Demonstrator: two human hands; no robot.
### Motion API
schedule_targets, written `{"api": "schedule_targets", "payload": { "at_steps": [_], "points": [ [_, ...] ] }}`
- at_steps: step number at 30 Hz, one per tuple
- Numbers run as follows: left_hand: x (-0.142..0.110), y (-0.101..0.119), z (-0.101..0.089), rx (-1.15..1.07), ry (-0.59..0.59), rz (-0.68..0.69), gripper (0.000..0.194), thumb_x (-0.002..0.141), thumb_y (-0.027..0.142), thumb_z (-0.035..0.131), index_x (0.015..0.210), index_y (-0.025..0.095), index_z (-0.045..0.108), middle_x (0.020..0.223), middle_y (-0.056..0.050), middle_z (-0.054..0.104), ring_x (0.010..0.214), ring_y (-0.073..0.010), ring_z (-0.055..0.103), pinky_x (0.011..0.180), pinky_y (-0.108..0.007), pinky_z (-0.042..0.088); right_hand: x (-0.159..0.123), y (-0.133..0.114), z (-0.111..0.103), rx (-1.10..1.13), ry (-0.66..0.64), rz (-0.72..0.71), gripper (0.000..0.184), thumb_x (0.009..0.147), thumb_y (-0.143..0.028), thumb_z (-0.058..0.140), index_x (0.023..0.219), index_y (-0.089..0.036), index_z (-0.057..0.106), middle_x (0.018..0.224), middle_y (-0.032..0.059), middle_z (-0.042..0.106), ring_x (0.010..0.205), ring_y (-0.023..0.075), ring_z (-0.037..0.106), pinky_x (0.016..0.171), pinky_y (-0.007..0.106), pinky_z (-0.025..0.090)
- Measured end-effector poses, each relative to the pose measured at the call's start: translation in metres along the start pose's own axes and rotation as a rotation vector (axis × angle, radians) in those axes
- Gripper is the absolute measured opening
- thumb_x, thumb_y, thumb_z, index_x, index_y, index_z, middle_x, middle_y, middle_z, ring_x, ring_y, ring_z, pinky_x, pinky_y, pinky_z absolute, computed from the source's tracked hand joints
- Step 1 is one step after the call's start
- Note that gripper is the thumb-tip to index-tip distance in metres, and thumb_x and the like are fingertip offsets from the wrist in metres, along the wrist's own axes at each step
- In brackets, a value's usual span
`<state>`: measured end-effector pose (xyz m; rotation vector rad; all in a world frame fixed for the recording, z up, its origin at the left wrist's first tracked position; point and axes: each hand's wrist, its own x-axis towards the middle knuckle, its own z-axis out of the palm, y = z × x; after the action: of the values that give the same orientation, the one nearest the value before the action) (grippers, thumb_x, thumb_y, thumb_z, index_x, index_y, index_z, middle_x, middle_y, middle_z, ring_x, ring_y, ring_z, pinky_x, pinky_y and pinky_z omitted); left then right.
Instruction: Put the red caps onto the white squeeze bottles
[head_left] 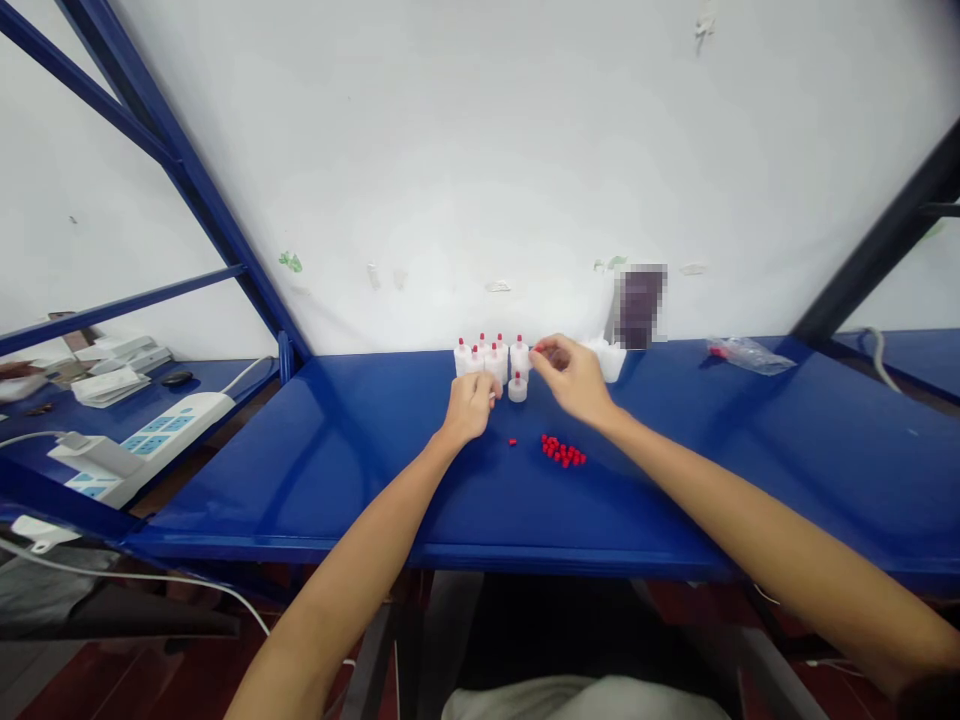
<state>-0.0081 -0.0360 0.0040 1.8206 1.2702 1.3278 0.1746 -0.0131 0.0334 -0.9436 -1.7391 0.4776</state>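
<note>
Since they are so small and look like moulded plastic, the red caps should be light, stiff and quick to roll, best pinched by their sides between thumb and fingertip. Most lie in a loose heap midway between the table's front and back edges, with a single red cap apart to its left.

Farther on, near the middle of the back edge, a cluster of white bottles stands upright, each with a red tip. They look light and probably give a little when squeezed, so the body below the shoulder seems the surer hold; the narrow tips look easier to bend. A short white bottle stands just in front.

The right hand has thumb and forefinger nearly together on a small red piece, seemingly a cap. The left hand is curled in front of the cluster; at this distance I cannot tell what, if anything, it grips.

Beyond the right hand are some white pieces, and toward the table's back right corner lies a clear plastic bag with something red inside.
</note>
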Motion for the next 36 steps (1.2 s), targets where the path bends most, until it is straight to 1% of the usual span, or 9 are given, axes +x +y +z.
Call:
{"api": "schedule_targets", "payload": {
  "at_steps": [2, 8, 12, 18, 26, 28, 31, 34, 36],
  "points": [
    [0.000, -0.001, 0.000, 0.126, 0.005, 0.018, 0.043, 0.091, 0.035, 0.035, 0.058, 0.015, 0.054, 0.053, 0.000, 0.052, 0.052, -0.0110, 0.050, 0.054, -0.022, 0.038, 0.009, 0.010, -0.003, -0.114, -0.028, -0.008, 0.019, 0.087, -0.035, 0.058, 0.090, -0.017, 0.065, 0.072, 0.0016, 0.065, 0.055, 0.0134, 0.052, 0.059, 0.028, 0.041],
    [-0.001, 0.002, -0.001, 0.199, -0.086, 0.138, 0.039, 0.093, 0.034, 0.032, 0.064, 0.017, 0.052, 0.053, 0.001, 0.049, 0.055, -0.0118, 0.048, 0.058, -0.023, 0.037, 0.012, 0.029, 0.008, -0.331, -0.270, -0.071, 0.019, 0.089, -0.034, 0.058, 0.097, -0.019, 0.067, 0.074, 0.0017, 0.068, 0.065, 0.0161, 0.058, 0.065, 0.028, 0.041],
    [0.001, 0.001, -0.004, 0.217, -0.104, 0.165, 0.032, 0.090, 0.027, 0.034, 0.066, 0.017, 0.052, 0.056, 0.001, 0.049, 0.058, -0.0125, 0.049, 0.061, -0.024, 0.037, 0.008, 0.016, -0.001, -0.306, -0.294, -0.076, 0.022, 0.089, -0.034, 0.058, 0.103, -0.018, 0.065, 0.075, 0.0014, 0.066, 0.065, 0.0164, 0.057, 0.066, 0.029, 0.041],
    [0.001, -0.003, -0.005, 0.227, -0.047, 0.147, 0.019, 0.083, 0.017, 0.036, 0.080, 0.017, 0.055, 0.066, 0.001, 0.056, 0.064, -0.0128, 0.051, 0.067, -0.025, 0.039, -0.008, -0.010, -0.024, -0.191, -0.465, -0.205, 0.019, 0.089, -0.034, 0.057, 0.079, -0.019, 0.062, 0.078, 0.0020, 0.062, 0.068, 0.0148, 0.053, 0.065, 0.028, 0.040],
    [0.001, -0.002, 0.000, 0.098, -0.088, 0.091, 0.020, 0.084, 0.026, 0.046, 0.089, 0.015, 0.062, 0.080, -0.001, 0.064, 0.070, -0.0127, 0.055, 0.070, -0.024, 0.043, -0.027, -0.007, -0.005, -0.306, -0.821, -0.297, 0.006, 0.082, -0.027, 0.068, 0.085, -0.024, 0.072, 0.085, 0.0024, 0.068, 0.074, 0.0176, 0.061, 0.066, 0.029, 0.040],
    [0.001, -0.001, 0.000, 0.094, -0.113, 0.108, 0.022, 0.083, 0.024, 0.042, 0.080, 0.015, 0.061, 0.074, 0.000, 0.060, 0.070, -0.0130, 0.054, 0.070, -0.025, 0.042, -0.026, -0.005, -0.002, -0.281, -0.793, -0.315, 0.006, 0.082, -0.022, 0.066, 0.083, -0.023, 0.072, 0.085, 0.0024, 0.069, 0.074, 0.0171, 0.061, 0.068, 0.029, 0.040],
    [0.000, 0.001, -0.001, 0.069, -0.151, 0.115, 0.031, 0.084, 0.025, 0.034, 0.064, 0.015, 0.056, 0.062, -0.001, 0.053, 0.064, -0.0131, 0.050, 0.065, -0.025, 0.039, -0.021, -0.008, -0.004, -0.281, -0.618, -0.270, 0.007, 0.082, -0.020, 0.063, 0.080, -0.021, 0.070, 0.070, -0.0015, 0.065, 0.064, 0.0140, 0.058, 0.071, 0.029, 0.039],
    [-0.002, 0.004, -0.002, 0.099, -0.183, 0.128, 0.041, 0.085, 0.029, 0.030, 0.053, 0.016, 0.051, 0.053, -0.001, 0.049, 0.057, -0.0124, 0.047, 0.061, -0.026, 0.036, -0.017, -0.014, -0.009, -0.265, -0.439, -0.165, 0.007, 0.081, -0.019, 0.062, 0.078, -0.019, 0.069, 0.050, -0.0067, 0.052, 0.048, 0.0096, 0.048, 0.065, 0.027, 0.037],
    [-0.003, 0.006, -0.001, 0.121, -0.223, 0.133, 0.043, 0.086, 0.030, 0.030, 0.049, 0.016, 0.049, 0.049, -0.001, 0.048, 0.053, -0.0117, 0.046, 0.059, -0.026, 0.035, -0.017, -0.016, -0.009, -0.218, -0.406, -0.135, 0.007, 0.078, -0.018, 0.062, 0.077, -0.018, 0.069, 0.046, -0.0080, 0.047, 0.044, 0.0087, 0.043, 0.060, 0.026, 0.036]
  ]
}}
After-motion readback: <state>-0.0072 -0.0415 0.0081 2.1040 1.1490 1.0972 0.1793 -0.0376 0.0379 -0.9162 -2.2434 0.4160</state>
